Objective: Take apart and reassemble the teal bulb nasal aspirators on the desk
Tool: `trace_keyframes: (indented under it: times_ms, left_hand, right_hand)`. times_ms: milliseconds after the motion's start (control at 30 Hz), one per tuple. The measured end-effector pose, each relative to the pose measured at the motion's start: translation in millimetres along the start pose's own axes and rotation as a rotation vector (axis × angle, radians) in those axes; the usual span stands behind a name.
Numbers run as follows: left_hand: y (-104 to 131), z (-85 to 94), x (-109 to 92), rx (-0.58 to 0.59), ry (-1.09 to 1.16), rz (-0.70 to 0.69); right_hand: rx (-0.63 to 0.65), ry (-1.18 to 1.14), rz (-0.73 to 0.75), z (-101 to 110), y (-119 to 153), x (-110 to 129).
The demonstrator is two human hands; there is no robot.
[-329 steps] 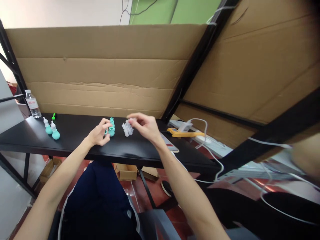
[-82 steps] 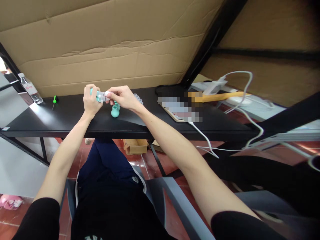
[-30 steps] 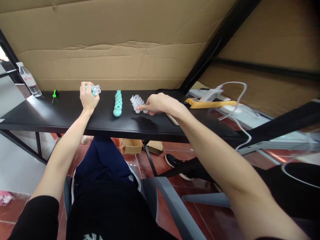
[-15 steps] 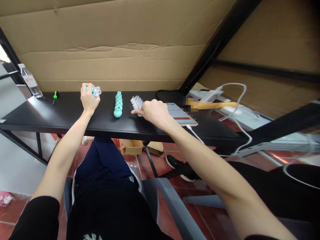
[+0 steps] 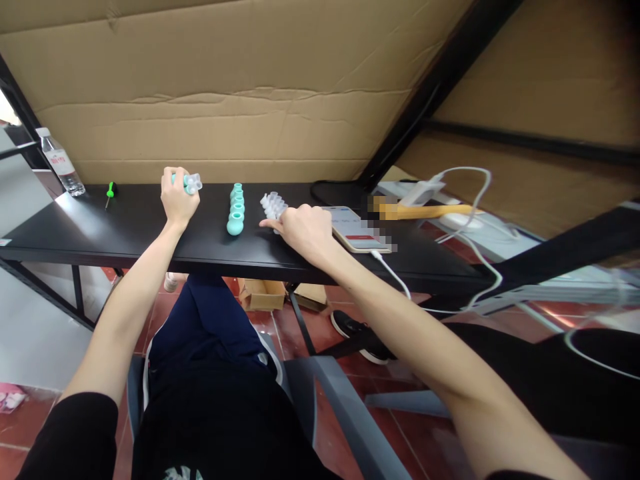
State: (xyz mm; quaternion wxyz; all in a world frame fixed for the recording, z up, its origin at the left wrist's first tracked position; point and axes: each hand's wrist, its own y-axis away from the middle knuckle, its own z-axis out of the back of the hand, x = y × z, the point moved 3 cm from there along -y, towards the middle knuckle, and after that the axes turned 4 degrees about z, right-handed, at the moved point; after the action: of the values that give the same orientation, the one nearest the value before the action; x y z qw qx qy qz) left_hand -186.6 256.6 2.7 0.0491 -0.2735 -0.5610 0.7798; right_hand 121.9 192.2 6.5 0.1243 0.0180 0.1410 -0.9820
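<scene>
My left hand (image 5: 179, 197) is closed around a teal bulb-like piece (image 5: 187, 181) at the back left of the black table. Clear plastic ends (image 5: 195, 183) stick out of its right side; how many pieces it holds is hidden. Between my hands, a row of round, hollow teal bulbs (image 5: 235, 225) stands with open tops. A cluster of small clear plastic pieces (image 5: 273, 204) lies left of my right hand (image 5: 306, 230). That hand hovers over or rests on the table beside the phone, palm down. Its thumb stretches left in front of the clear pieces; the other fingers are mostly hidden.
A phone (image 5: 356, 230) with a white charging cable (image 5: 395, 277) lies to the right. A water bottle (image 5: 63, 163) and a green-handled screwdriver (image 5: 111, 191) are at the left. Cardboard (image 5: 225, 133) walls the back. Another person's shoe (image 5: 350, 325) shows below the black table (image 5: 135, 233).
My right hand has shifted slightly left, uncovering more of the phone's near left edge. My left hand keeps its grip and place.
</scene>
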Motion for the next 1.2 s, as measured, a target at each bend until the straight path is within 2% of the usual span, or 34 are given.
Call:
trace_keyframes:
  times_ms: [333,433,567,667,800,900,1067,1200]
  left_hand:
    - [1,-4.2,2,0.035,0.029,-0.043]
    - [1,-5.9,5,0.045,0.052,-0.051]
    - [0,-7.0,6,0.038,0.076,-0.093]
    - [1,-5.6,2,0.013,0.07,-0.178]
    - [3,-4.7,-6,-0.001,0.081,-0.246]
    - [4,-7.8,-8,0.011,0.103,-0.258]
    - [1,-10.0,-3,-0.045,0.2,-0.145]
    - [-3,-6.2,5,-0.063,0.31,0.024]
  right_hand:
    - [0.009,0.012,-0.013,2,6,2]
    - [0.007,0.007,-0.031,9,9,1]
    - [-0.103,-0.017,-0.065,29,11,-2]
    - [-0.222,-0.125,-0.012,44,9,4]
    - [-0.359,-0.397,0.2,50,-2,34]
    - [-0.363,-0.546,0.322,48,-15,70]
    - [-0.29,-0.555,0.303,48,-40,128]
    - [-0.278,-0.52,0.275,53,-51,154]
